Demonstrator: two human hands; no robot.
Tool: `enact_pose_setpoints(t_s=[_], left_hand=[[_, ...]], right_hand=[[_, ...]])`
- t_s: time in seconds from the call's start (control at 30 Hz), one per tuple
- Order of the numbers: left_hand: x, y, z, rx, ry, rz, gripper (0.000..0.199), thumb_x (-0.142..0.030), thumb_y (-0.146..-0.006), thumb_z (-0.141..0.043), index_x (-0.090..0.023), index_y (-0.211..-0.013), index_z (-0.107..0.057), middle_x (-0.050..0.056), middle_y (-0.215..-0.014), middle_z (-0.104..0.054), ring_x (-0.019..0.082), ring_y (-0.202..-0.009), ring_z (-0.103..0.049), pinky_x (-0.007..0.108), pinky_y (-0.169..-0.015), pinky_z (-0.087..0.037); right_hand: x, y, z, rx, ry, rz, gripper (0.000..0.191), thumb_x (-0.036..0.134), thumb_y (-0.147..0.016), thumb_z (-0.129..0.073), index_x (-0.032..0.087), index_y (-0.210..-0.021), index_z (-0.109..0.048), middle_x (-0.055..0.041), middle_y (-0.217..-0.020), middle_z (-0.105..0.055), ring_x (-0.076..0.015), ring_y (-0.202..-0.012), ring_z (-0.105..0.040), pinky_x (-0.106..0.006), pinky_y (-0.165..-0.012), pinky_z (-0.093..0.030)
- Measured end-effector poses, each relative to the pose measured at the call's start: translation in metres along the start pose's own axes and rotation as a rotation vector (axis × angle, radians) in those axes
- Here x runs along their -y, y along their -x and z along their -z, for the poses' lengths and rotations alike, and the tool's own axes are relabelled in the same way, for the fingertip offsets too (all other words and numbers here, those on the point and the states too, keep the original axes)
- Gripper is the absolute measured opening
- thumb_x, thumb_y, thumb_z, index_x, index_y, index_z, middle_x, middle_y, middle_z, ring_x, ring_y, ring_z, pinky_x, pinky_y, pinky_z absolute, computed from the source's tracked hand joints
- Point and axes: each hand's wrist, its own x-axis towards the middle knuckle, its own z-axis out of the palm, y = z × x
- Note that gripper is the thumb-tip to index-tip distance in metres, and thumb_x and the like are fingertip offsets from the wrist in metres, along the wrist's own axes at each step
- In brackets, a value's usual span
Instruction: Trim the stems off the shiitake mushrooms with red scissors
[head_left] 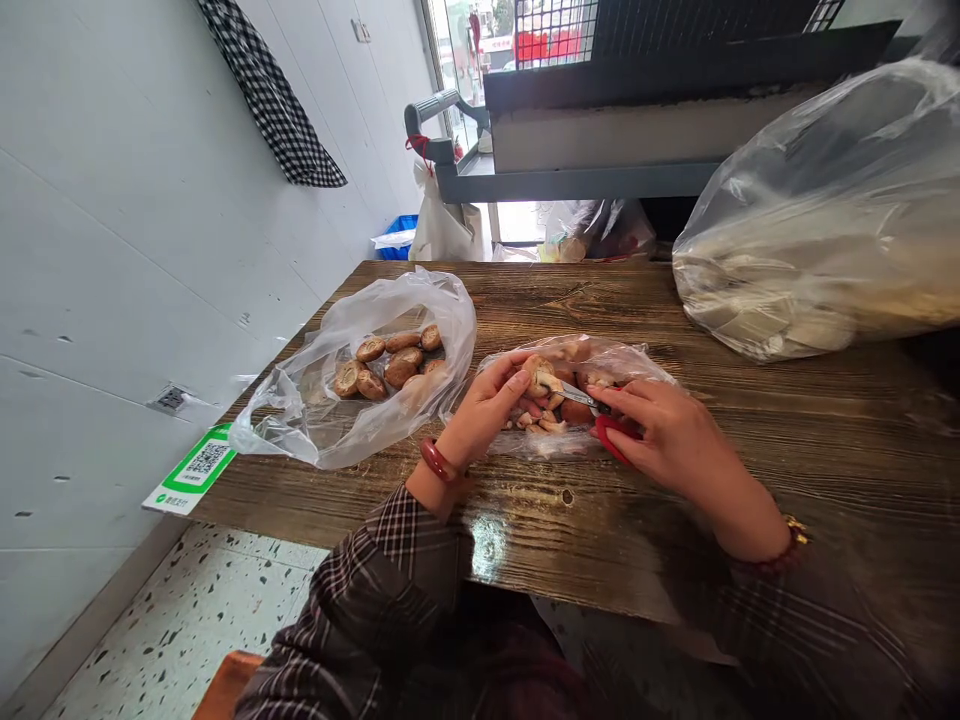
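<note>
My left hand [489, 400] grips a mushroom [538, 374], its pale underside and stem turned toward the right. Red-handled scissors [616, 436] are in my right hand [671, 432], with the blades at the mushroom's stem. Beneath both hands lies a clear plastic bag [637, 362] holding more mushrooms and several cut stems [541, 424]. To the left, an opened plastic bag [330, 440] contains several brown-capped mushrooms [403, 366]. My fingers partly hide the scissor handles and the contents of the nearer bag.
A large clear bag of pale contents [810, 270] stands on the wooden table [570, 540] at the back right. A green-framed QR code card [191, 468] lies at the left edge, beside the white wall [135, 260]. A grey metal frame [570, 185] is behind the table.
</note>
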Motion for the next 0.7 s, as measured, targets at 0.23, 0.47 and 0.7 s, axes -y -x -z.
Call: enact_pose_setpoints(t_s=[0.23,0.47,0.7], left_hand=[[0.005,0.000,0.000,0.012,-0.013,-0.006,0.046,-0.049,-0.090,-0.075,-0.020,-0.124,-0.065,0.005,-0.104,-0.073,0.019,-0.089,-0.075,0.033,-0.080,-0.065],[-0.001,0.000,-0.002,-0.023,0.141,0.036,0.050,-0.047,-0.084,-0.083,-0.019,-0.122,-0.067,0.004,-0.105,-0.074,0.015,-0.084,-0.076,0.031,-0.082,-0.065],[-0.008,-0.001,-0.004,-0.053,0.282,0.075,0.041,-0.036,-0.084,-0.083,-0.017,-0.117,-0.070,0.007,-0.108,-0.078,0.017,-0.085,-0.078,0.025,-0.073,-0.062]], right_hand=[[0.006,0.002,-0.004,0.007,0.092,-0.023,0.032,0.025,-0.092,-0.067,0.020,-0.121,-0.079,-0.0121,-0.100,-0.079,-0.0275,-0.083,-0.073,-0.038,-0.067,-0.054],[0.007,0.002,-0.008,-0.010,0.083,-0.054,0.036,0.023,-0.092,-0.065,0.023,-0.125,-0.078,-0.0084,-0.100,-0.081,-0.0245,-0.080,-0.074,-0.034,-0.064,-0.053],[0.003,0.000,-0.005,-0.012,-0.008,-0.073,0.034,0.023,-0.091,-0.065,0.020,-0.123,-0.076,-0.0087,-0.098,-0.080,-0.0275,-0.086,-0.074,-0.039,-0.071,-0.056]])
